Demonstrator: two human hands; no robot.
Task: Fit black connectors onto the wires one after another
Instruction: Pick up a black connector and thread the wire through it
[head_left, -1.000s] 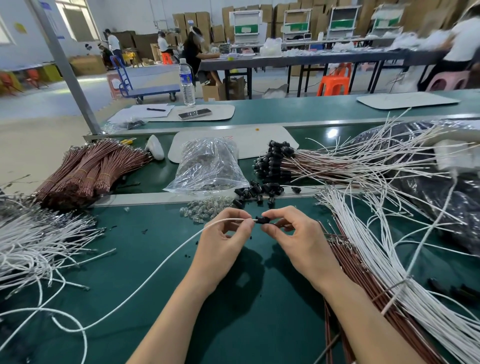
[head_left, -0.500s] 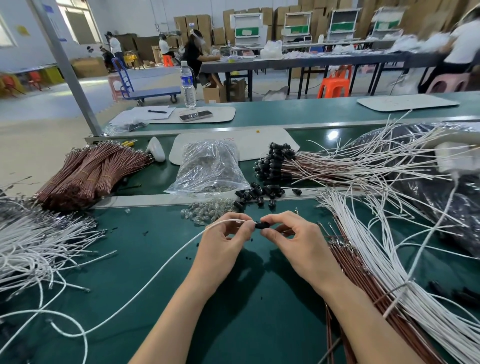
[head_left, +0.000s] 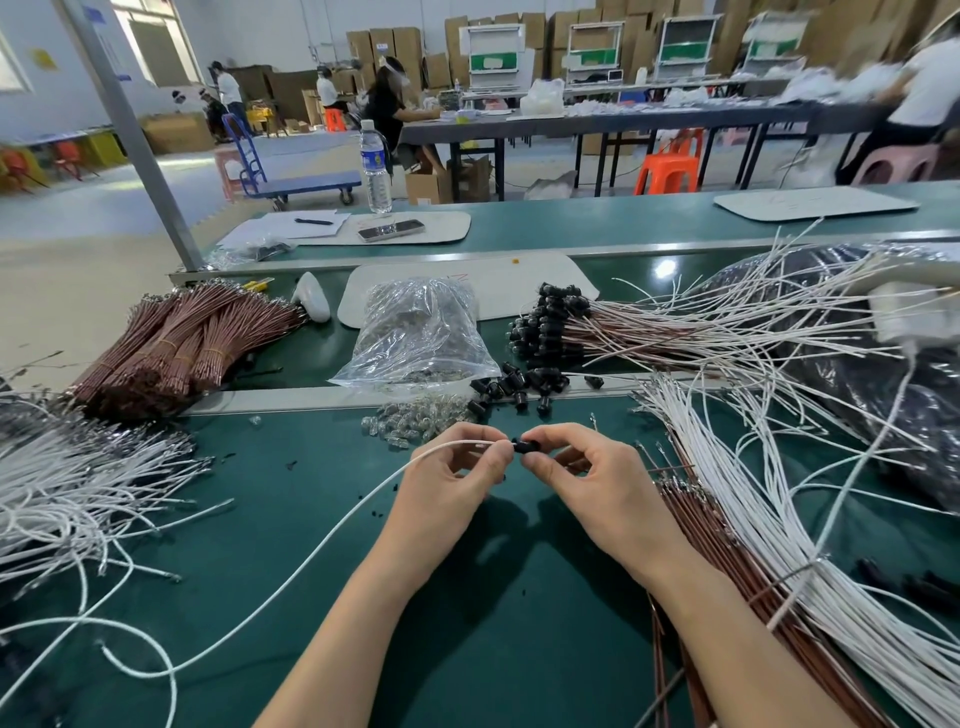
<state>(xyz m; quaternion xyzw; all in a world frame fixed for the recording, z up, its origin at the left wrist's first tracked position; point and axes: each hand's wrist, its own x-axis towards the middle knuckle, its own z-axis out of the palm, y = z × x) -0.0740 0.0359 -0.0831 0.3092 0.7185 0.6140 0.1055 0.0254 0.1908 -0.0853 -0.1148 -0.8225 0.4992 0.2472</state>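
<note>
My left hand (head_left: 449, 480) pinches the end of a white wire (head_left: 332, 530) that trails off to the lower left over the green table. My right hand (head_left: 592, 480) pinches a small black connector (head_left: 525, 446) right at the wire's tip, between the two hands. Loose black connectors (head_left: 511, 389) lie in a small heap just beyond my hands. Behind them rests a bundle of wires with black connectors on their ends (head_left: 550, 325).
White wires (head_left: 78, 483) pile up at the left and more white wires (head_left: 769, 519) fan out at the right over brown wires (head_left: 727, 587). Tied brown bundles (head_left: 176, 348) lie at the back left. A clear bag (head_left: 421, 332) and small clear bulbs (head_left: 410, 423) sit ahead.
Both hands have stayed together at the same spot, with the connector pressed closer against the wire tip. The wire's loop has barely shifted.
</note>
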